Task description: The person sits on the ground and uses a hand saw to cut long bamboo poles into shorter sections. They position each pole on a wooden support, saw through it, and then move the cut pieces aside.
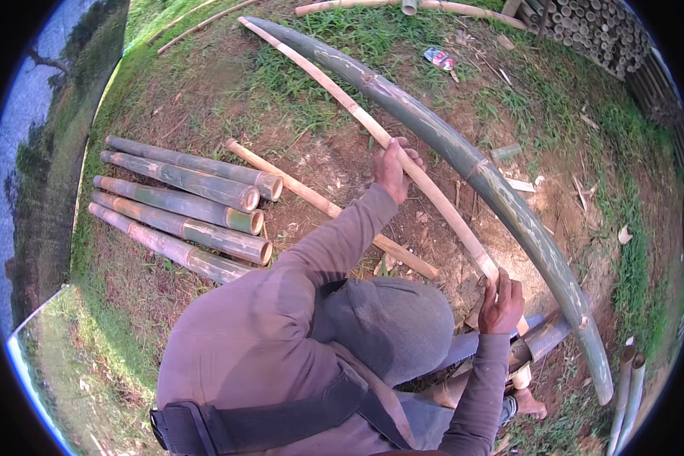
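Note:
A long, pale bamboo strip [442, 205] runs slantwise from the far left of the ground toward me, bowing slightly. My left hand [395, 169] is closed around its middle, arm stretched forward. Nearer to me, my right hand [501, 304] pinches the strip close to its near end. Just right of the strip, a thick green bamboo pole [482, 175] lies nearly alongside, its far end close to the strip's. Below my right hand are short bamboo pieces [547, 336] and a bluish flat blade-like piece [463, 347], partly hidden by my arm and clothing.
Several cut bamboo lengths [178, 178] lie side by side at left. A thinner peeled piece [304, 186] crosses the dirt beneath my left arm. Stacked bamboo [593, 30] stands at far right, upright-looking poles [627, 395] at near right. A bare foot [530, 404] rests by the short pieces.

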Action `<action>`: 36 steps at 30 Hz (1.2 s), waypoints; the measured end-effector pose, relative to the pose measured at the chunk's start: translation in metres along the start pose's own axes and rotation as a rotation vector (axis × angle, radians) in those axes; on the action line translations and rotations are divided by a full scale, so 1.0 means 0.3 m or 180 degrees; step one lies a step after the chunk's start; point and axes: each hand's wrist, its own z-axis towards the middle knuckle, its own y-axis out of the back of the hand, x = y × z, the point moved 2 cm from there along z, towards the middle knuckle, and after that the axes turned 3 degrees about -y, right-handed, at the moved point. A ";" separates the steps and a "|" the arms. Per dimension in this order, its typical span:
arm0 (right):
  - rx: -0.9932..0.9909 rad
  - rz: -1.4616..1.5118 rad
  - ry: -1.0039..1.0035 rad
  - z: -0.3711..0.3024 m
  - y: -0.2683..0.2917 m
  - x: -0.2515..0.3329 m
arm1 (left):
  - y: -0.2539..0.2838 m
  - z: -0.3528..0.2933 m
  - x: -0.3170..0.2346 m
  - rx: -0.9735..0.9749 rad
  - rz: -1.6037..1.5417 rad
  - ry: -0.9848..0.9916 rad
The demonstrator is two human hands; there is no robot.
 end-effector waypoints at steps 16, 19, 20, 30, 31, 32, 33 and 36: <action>-0.0698 -0.0702 0.0159 0.319 0.009 -0.191 | -0.344 -0.161 0.164 0.3455 0.5160 -0.4430; -0.0699 -0.0818 0.0138 0.350 -0.021 -0.199 | -0.348 -0.084 0.208 0.3781 0.5339 -0.4279; -0.0626 -0.0803 0.0103 0.350 -0.027 -0.206 | -0.343 -0.072 0.223 0.3772 0.5362 -0.4329; -0.0445 -0.0001 -0.0099 -0.177 -0.010 -0.039 | -0.318 -0.065 0.288 0.3710 0.5543 -0.4744; 0.0290 0.0114 -0.0346 -0.293 -0.030 0.000 | -0.320 -0.066 0.284 0.3709 0.5574 -0.4766; 0.0876 0.0265 -0.0588 -0.408 -0.045 0.032 | -0.333 -0.076 0.284 0.3770 0.5695 -0.4699; 0.1657 0.0309 -0.0767 -0.513 -0.075 0.049 | -0.343 -0.079 0.281 0.3825 0.5718 -0.4718; 0.3301 0.0187 -0.1200 -0.729 -0.137 0.117 | -0.350 -0.048 0.279 0.3891 0.5791 -0.4684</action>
